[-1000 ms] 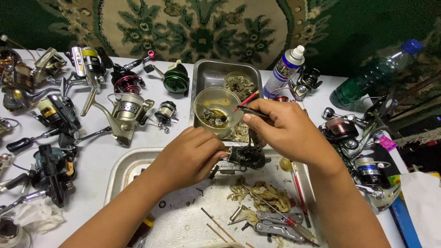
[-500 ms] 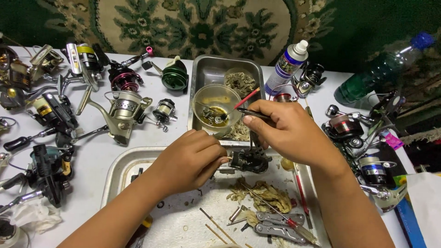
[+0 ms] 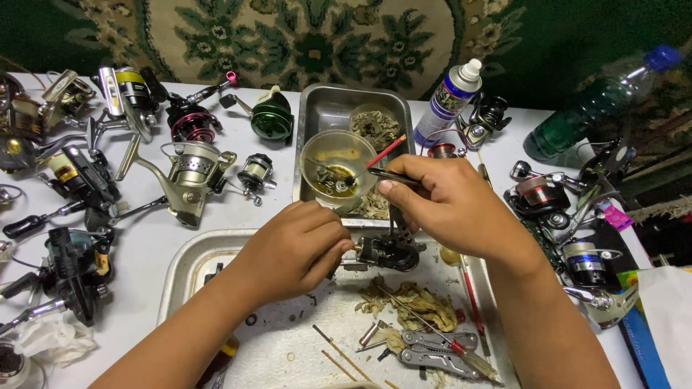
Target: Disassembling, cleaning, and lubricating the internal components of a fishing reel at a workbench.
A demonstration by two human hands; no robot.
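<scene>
1. The left hand [image 3: 292, 248] was curled shut around the end of a dark reel part [image 3: 386, 252], which it held over the big metal tray [image 3: 189, 261], just above the greasy rags [image 3: 414, 302].
2. The right hand [image 3: 450, 205] had its thumb and fingers pinched together on black tweezers [image 3: 393, 176], whose tips reached into the clear plastic cup [image 3: 339, 162]. A red-handled brush [image 3: 382, 153] leaned in the same cup.
3. The cup stood in the smaller steel pan [image 3: 324, 108], with amber fluid and small metal pieces at its bottom. Whether the tweezers actually gripped one of those pieces could not be told; the tips were too small to read.
4. Judged risk: a wet piece could slip from the tweezers and drop among the rags or the wooden sticks [image 3: 339, 353], where it would be hard to find.
5. A second risk: the right wrist hung close to the cup's rim, so a nudge could tip the fluid into the pan.
6. The spray can [image 3: 450, 97] and the silver spinning reel [image 3: 191, 176] stood well apart from both hands.
</scene>
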